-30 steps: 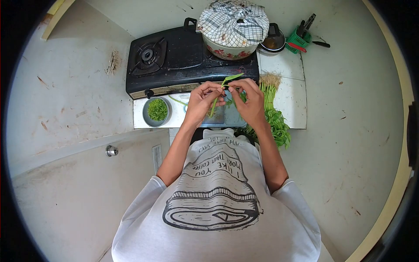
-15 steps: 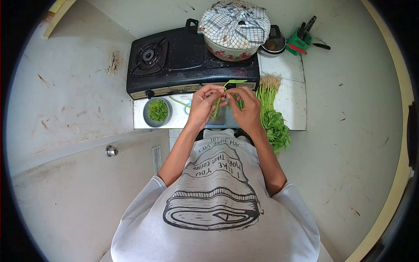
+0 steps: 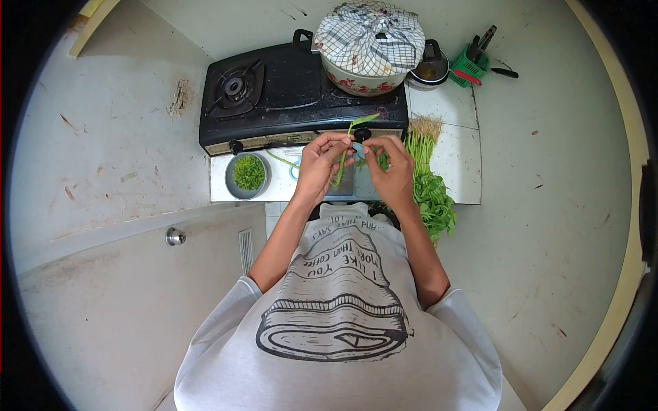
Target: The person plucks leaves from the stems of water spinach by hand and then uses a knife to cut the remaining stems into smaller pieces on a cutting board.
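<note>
My left hand is closed in a pinch around a single green stem with a narrow leaf at its upper end. The leaf points up and right over the stove's front edge. To the right of the stem, my right hand has thumb and forefinger pressed together, a small gap from the left fingertips. Whatever lies in that pinch is too small to make out. Beside my right hand lies a bundle of leafy greens, roots toward the wall. A grey bowl with small green pieces stands left of my left hand.
A black two-burner stove fills the back of the counter. On its right side sits a flowered pot under a knotted checked cloth. Further right are a lidded pan and a green basket with knives. Another stem lies near the bowl.
My right hand has drawn slightly right, away from the left fingertips, leaving a gap. The stem's leaf now tilts further upward. My left hand has stayed nearly in place.
</note>
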{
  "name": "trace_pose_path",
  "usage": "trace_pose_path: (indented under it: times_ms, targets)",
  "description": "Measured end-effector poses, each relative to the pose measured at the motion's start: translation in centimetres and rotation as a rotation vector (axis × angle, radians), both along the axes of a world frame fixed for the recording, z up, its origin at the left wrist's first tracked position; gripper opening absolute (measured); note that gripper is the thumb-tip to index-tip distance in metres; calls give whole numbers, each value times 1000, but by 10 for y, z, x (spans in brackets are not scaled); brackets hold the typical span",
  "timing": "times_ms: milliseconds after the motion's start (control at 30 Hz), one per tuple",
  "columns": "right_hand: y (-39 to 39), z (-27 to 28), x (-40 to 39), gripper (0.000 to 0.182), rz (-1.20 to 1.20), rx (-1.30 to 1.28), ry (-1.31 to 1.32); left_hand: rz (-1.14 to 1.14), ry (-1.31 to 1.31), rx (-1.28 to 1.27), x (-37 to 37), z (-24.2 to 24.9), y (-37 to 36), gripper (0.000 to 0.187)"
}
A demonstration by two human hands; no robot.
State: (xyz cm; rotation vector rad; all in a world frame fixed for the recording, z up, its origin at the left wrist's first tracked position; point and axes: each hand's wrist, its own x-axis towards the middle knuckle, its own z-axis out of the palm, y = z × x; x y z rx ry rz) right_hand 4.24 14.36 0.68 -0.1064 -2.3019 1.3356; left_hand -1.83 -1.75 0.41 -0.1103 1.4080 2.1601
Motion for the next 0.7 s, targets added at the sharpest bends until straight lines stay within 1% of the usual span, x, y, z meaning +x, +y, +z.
trace_pose_path:
  times_ms: [67, 167, 267, 367, 467, 567, 667, 700]
  targets:
    - [5, -7, 0, 16, -38, 23, 59, 12, -10, -1, 0, 0, -2, 14]
    - [23, -26, 7, 15, 18, -184, -199, 40, -19, 8, -1, -1, -7, 13]
    - [42, -60, 13, 12, 107, -602, -330, 56, -32, 18, -3, -4, -13, 13]
    - [55, -95, 19, 10, 183, -725, -260, 59, -37, 25, -4, -8, -19, 14]
    - [64, -143, 26, 11, 166, -609, -345, 55, -40, 32, -3, -10, -21, 14]
    - [68, -182, 32, 16, 153, -326, -456, 63, -48, 30, -1, -11, -20, 14]
    - [64, -201, 30, 18, 136, -266, -433, 57, -48, 37, 1, -12, -21, 15]
    - [61, -198, 28, 17, 96, -252, -416, 53, -47, 41, 1, -13, -21, 15]
